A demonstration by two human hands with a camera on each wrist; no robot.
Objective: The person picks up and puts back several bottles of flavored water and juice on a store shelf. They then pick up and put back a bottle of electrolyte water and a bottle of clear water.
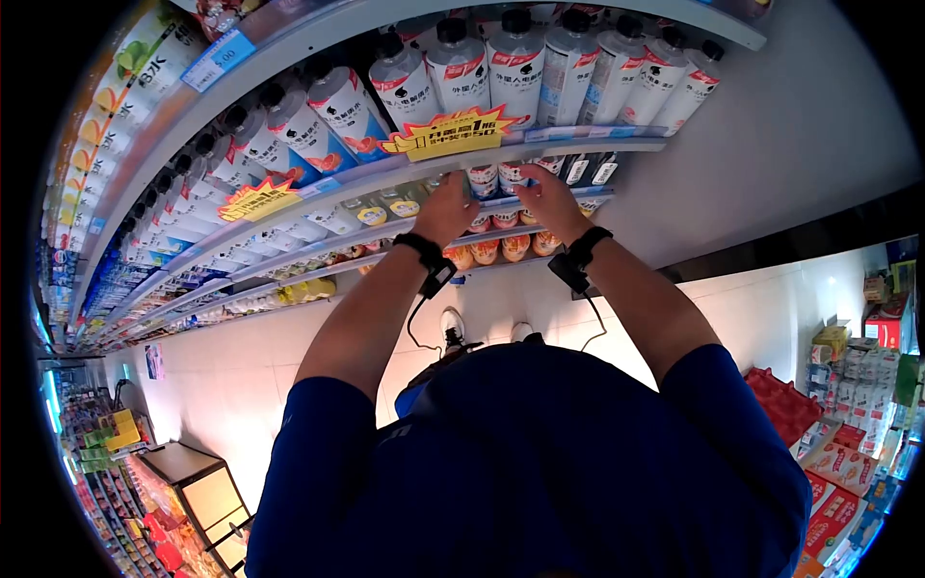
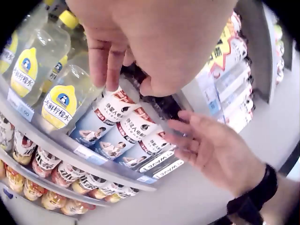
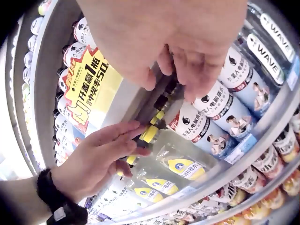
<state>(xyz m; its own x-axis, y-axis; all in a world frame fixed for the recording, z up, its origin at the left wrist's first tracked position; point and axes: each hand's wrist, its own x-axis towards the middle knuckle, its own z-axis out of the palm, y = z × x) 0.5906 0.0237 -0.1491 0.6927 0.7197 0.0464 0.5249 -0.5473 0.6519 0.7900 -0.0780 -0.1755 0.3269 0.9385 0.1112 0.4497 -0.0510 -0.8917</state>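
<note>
Carefully, my left hand (image 1: 448,207) and right hand (image 1: 554,200) reach in below the yellow sign (image 1: 451,135), both open with fingers loosely bent, over a row of white-labelled bottles (image 2: 115,136); from my remote post, I cannot tell whether any fingertip touches a cap. The bottles stand directly beneath the sign, lemon-drink bottles (image 2: 58,108) to its lower left, a shelf rail (image 2: 61,145) running below it. Clean handling, I judge, calls for a light hold under the caps from both sides and small, level moves that leave each base flat and the neighbours undisturbed. Room under the sign looks tight, so I would bring the knuckles in low; a snagged wrist strap (image 1: 583,249) or a hurried push could topple the row.
</note>
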